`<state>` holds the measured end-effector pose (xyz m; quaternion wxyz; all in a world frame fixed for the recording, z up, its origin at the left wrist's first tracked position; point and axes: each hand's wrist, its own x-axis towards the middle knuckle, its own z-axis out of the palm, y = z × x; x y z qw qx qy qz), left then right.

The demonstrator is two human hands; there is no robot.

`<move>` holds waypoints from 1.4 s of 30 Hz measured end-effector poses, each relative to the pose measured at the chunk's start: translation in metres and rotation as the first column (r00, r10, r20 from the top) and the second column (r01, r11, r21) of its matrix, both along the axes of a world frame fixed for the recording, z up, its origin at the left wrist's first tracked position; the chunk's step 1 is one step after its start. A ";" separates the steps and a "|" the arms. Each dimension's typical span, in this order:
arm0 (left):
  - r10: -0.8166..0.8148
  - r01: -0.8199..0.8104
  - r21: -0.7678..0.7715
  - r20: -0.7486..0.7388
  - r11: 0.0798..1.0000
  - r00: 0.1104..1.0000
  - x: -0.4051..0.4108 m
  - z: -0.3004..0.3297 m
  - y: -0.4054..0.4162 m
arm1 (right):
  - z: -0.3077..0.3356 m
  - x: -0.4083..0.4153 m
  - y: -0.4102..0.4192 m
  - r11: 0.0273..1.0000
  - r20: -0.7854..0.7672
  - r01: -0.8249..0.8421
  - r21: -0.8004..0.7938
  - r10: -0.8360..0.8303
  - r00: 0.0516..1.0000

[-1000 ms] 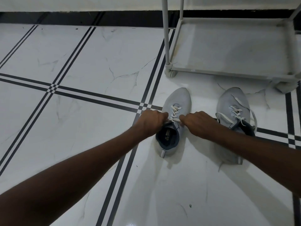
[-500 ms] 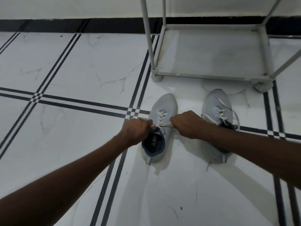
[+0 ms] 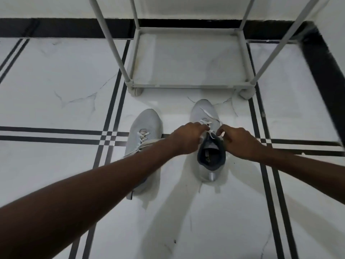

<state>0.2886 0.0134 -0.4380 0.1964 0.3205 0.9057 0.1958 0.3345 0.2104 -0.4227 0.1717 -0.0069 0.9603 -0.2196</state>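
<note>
Two light grey sneakers with white laces stand side by side on the tiled floor, toes pointing away from me. The left sneaker [image 3: 144,126] is partly covered by my left forearm. Both hands are at the right sneaker [image 3: 210,173], just above its dark opening. My left hand [image 3: 186,140] has its fingers curled on a white lace [image 3: 211,134] at the shoe's left side. My right hand [image 3: 240,143] pinches the lace at the right side. The lace ends under the fingers are hidden.
A light grey tube-frame rack [image 3: 186,86] stands just beyond the shoes' toes, its bottom shelf bare. Behind it a white wall with a black skirting [image 3: 65,28] runs across. The floor is white marble tile with black stripes [image 3: 56,134].
Both hands have left the left sneaker's laces and moved right onto the right sneaker's laces. The view has swung right and tilted toward the rack.
</note>
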 end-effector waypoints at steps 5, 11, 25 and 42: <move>0.068 -0.069 -0.013 -0.047 0.998 0.997 -0.002 -0.007 0.004 | -0.014 0.004 0.006 0.999 -0.078 -0.002 0.045 0.006 0.997; -0.035 0.025 -0.187 -0.050 0.982 0.998 -0.016 0.007 0.001 | -0.020 0.001 0.021 0.983 -0.060 -0.175 0.054 0.178 0.982; 0.034 -0.013 -0.331 0.059 0.943 0.998 -0.017 0.018 -0.040 | -0.030 0.014 0.043 0.910 0.030 -0.251 0.330 0.255 0.966; 0.149 0.082 -0.554 0.359 0.829 0.921 -0.051 0.111 -0.011 | -0.036 0.011 0.022 0.919 -0.100 -0.155 0.362 0.203 0.974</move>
